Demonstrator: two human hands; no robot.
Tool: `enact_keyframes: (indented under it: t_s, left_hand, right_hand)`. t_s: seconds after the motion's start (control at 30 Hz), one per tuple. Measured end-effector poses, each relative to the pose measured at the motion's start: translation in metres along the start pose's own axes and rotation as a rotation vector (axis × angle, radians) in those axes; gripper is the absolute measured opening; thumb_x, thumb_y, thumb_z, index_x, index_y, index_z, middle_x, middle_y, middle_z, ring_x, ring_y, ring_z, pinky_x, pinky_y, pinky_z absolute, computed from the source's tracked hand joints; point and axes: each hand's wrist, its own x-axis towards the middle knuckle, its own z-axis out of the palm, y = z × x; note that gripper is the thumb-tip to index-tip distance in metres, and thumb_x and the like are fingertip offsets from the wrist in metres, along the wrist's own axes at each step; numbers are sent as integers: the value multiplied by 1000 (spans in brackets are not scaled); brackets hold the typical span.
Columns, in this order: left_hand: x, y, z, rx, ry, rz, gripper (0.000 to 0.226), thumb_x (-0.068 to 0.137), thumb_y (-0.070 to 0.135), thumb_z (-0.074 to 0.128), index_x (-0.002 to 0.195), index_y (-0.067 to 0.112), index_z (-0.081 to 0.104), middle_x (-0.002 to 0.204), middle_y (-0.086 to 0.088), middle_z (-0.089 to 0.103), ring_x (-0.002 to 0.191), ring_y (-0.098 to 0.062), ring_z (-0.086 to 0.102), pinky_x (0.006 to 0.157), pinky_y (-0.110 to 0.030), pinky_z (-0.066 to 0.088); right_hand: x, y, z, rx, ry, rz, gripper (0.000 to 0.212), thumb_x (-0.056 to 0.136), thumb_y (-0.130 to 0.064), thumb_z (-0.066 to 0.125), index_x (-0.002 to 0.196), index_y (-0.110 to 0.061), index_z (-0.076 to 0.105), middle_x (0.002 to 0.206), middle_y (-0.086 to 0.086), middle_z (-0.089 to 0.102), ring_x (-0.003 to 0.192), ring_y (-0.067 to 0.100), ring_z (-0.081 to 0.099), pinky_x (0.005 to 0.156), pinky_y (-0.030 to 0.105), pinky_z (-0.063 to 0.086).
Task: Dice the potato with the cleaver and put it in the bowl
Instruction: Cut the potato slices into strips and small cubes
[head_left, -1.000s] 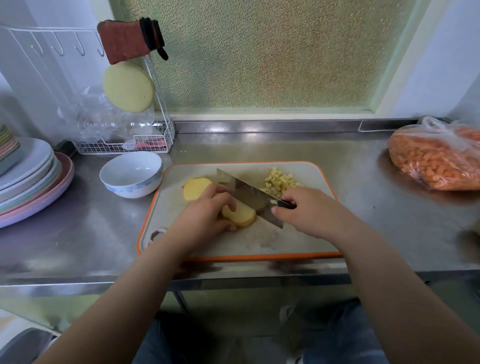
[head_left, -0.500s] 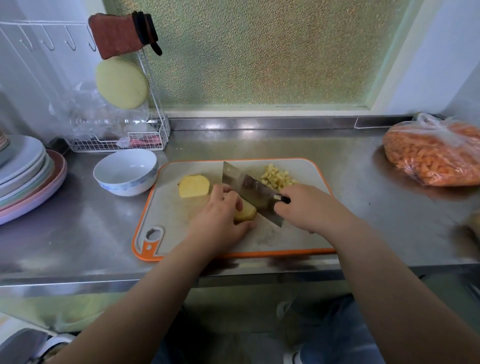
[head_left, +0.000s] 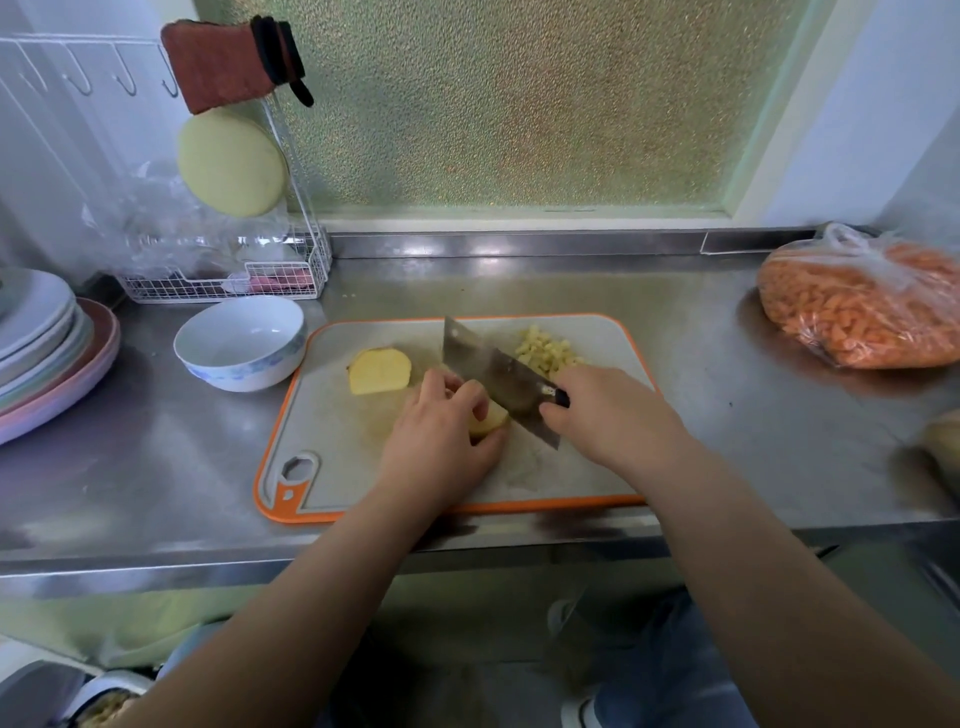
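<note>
On the orange-rimmed cutting board (head_left: 343, 467), my left hand (head_left: 436, 441) curls over a yellow potato piece (head_left: 491, 420) and holds it down. My right hand (head_left: 608, 415) grips the cleaver (head_left: 493, 376) by its handle, the blade set against the right side of that piece. A second potato piece (head_left: 379, 370) lies flat at the board's back left. A pile of diced potato (head_left: 545, 351) sits at the back right, behind the blade. The white bowl (head_left: 240, 349) stands empty just left of the board.
A stack of plates (head_left: 47, 353) fills the far left of the steel counter. A wire rack (head_left: 228, 280) with a sponge and a cloth stands at the back left. A plastic bag of orange pieces (head_left: 862, 306) lies at the right.
My left hand has slid further over the potato piece, hiding more of it. The cleaver blade has shifted slightly leftward along the piece.
</note>
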Motion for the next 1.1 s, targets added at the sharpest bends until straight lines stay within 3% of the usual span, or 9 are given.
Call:
enact_keyframes:
  t_s: [0.13,0.23,0.37,0.53,0.67,0.83,1.0,1.1]
  left_hand:
    - [1,-3,-2,-10,-40,10,28,78,52,63,87,32,46,106,6,40,97,-18,48,85,-38,48]
    - [3,-6,-6,10,-47,39,28,81,59,53,87,33,50,107,8,43,101,-16,43,87,-33,44]
    - [12,-8,-8,97,129,219,37,87,48,41,83,21,67,93,2,59,89,-22,48,80,-35,44]
    - [18,-10,-7,50,71,205,14,87,31,56,84,20,65,90,4,59,88,-18,51,77,-29,41]
    - [17,-10,-6,13,90,194,9,85,26,61,80,19,64,84,3,58,83,-17,50,71,-25,34]
    - [18,-13,-2,-40,84,185,5,83,24,64,80,20,66,82,3,60,81,-19,52,70,-29,41]
    - [18,-15,0,-64,80,186,6,83,24,64,82,20,68,85,3,61,83,-18,52,72,-30,44]
    - [18,-14,0,-60,82,188,7,84,24,63,84,20,68,86,3,61,82,-17,52,72,-31,45]
  right_hand:
    - [0,-3,3,19,-47,-26,17,90,-27,53,75,-20,46,79,4,55,77,27,56,57,30,35]
    - [-1,-4,1,6,-56,-25,14,88,-24,55,77,-20,46,77,2,53,78,26,55,53,28,31]
    - [-3,-8,-8,-29,18,-19,8,90,-26,51,86,-19,49,84,4,53,87,29,56,62,28,33]
    - [-5,-16,-16,-43,13,-49,13,91,-26,51,82,-18,45,80,3,50,76,25,49,61,27,33]
    - [-2,-18,-8,-39,-53,-39,11,90,-22,51,80,-19,46,74,2,47,74,26,50,61,29,36]
    - [2,-16,-2,-34,-111,-15,24,89,-18,49,68,-22,38,65,-1,42,72,27,49,55,30,35]
    - [8,-24,-10,-105,-187,-11,11,92,-18,47,81,-17,45,66,0,42,73,27,48,62,30,37]
    - [11,-29,-18,-159,-235,-15,7,91,-16,49,85,-16,48,70,3,45,63,24,47,52,26,33]
